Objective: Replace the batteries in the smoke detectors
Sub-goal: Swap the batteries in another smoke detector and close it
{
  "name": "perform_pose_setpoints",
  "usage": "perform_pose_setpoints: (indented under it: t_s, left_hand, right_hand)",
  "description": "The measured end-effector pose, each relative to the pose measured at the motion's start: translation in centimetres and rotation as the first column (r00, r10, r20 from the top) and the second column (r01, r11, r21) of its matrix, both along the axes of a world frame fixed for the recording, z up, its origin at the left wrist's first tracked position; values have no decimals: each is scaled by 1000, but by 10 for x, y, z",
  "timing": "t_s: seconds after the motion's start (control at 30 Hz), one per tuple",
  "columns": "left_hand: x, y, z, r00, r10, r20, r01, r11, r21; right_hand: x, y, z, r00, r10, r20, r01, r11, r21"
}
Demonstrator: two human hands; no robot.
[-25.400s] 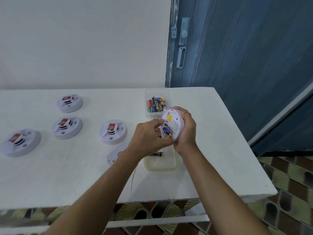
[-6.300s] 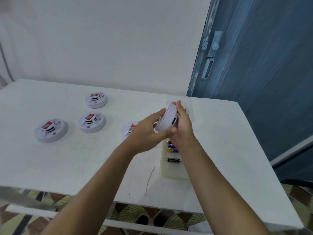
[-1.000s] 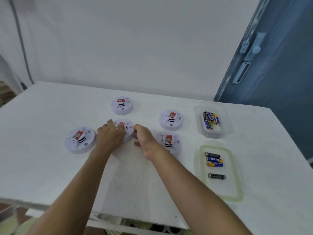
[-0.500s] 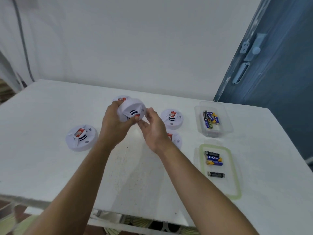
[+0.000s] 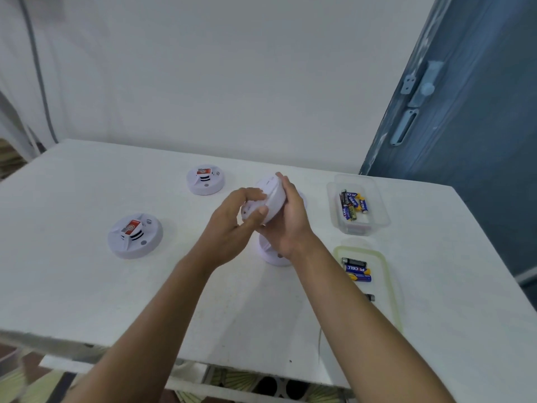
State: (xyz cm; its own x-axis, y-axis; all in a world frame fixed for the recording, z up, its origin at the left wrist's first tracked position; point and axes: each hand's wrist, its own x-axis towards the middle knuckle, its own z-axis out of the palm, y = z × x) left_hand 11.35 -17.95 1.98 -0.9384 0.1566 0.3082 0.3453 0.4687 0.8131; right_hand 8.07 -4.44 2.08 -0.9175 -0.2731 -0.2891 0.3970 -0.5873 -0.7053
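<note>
I hold a white smoke detector [image 5: 271,199] on edge above the middle of the table. My right hand [image 5: 290,221] cups its back from the right. My left hand [image 5: 232,225] grips its front face, thumb on the rim. Two other detectors lie face up: one [image 5: 135,235] at the left, one [image 5: 205,179] at the back. Another detector [image 5: 268,253] sits on the table under my right wrist, mostly hidden. A further one peeks out behind my right hand.
A clear tub [image 5: 377,216] of several batteries stands at the right. In front of it a green-rimmed lid [image 5: 389,274] carries a few loose batteries [image 5: 357,270]. A blue door [image 5: 465,126] rises behind the table's right end. The table's front edge [image 5: 174,353] is close.
Half a second ago my left hand alone held the detector, face towards me; both hands now hold it, turned on edge and shifted right.
</note>
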Motion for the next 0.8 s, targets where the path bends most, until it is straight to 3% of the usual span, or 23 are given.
perform_pose_setpoints:
  t_s: [0.13, 0.4, 0.63, 0.8]
  left_hand:
    - [-4, 4, 1, 990, 136, 22, -136, 991, -1]
    - [0, 16, 7, 986, 163, 37, -163, 987, -14]
    - [8, 31, 15, 960, 234, 153, -250, 964, 95]
    - [12, 42, 16, 943, 263, 204, -291, 948, 125]
  right_hand:
    - [6, 12, -1, 1000, 5, -28, -5, 1000, -14]
    - [13, 24, 1, 999, 17, -34, -16, 1000, 17]
    - [20, 25, 0, 991, -32, -127, 52, 985, 163]
    - [22, 30, -4, 984, -46, -175, 78, 981, 178]
